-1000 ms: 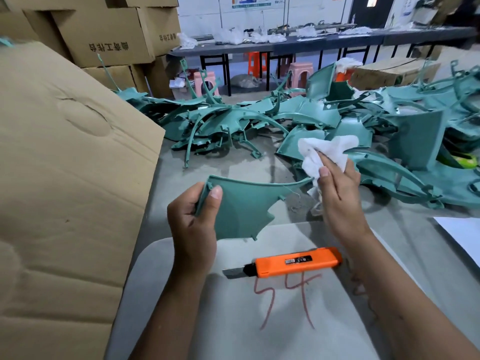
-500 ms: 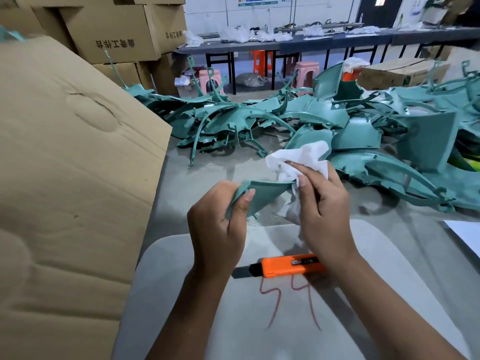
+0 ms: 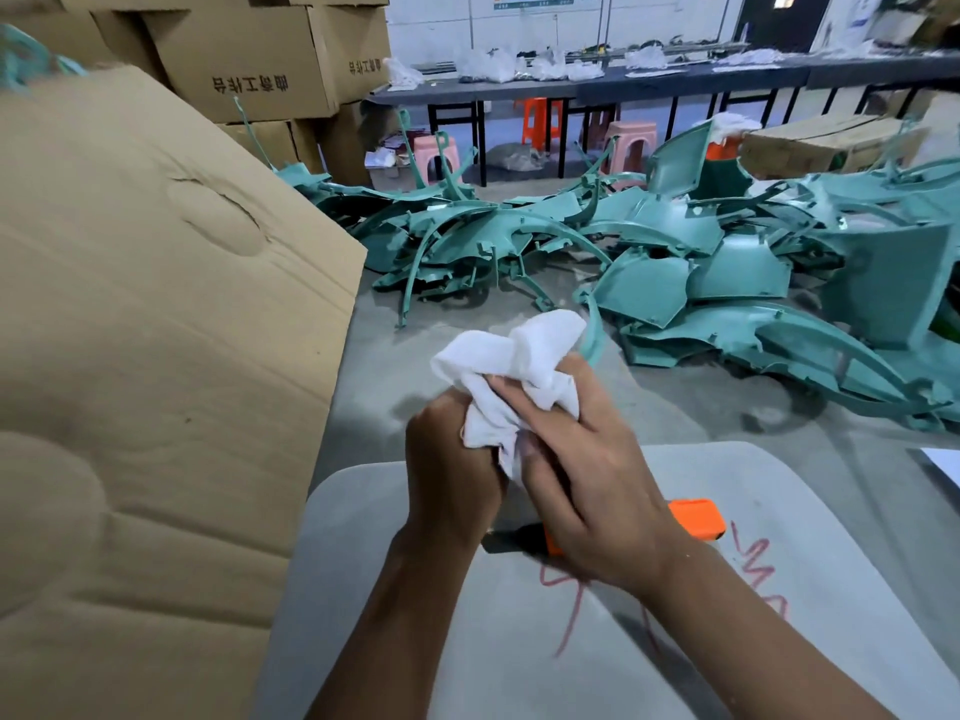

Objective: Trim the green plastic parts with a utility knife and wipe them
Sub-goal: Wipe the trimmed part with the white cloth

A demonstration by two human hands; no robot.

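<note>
Behind the hands (image 3: 524, 459), green parts (image 3: 675, 262)

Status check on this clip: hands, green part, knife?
Left hand and right hand bunched on white cloth. Held green plastic part hidden. Orange utility knife idle on grey board, under right hand.

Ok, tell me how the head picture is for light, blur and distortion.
Head view: even indoor light, with soft shadows under the hands on the grey board. Wide-angle bending curves the cardboard sheet at the left edge. The white cloth is bright but keeps its folds. The far benches look soft.
</note>
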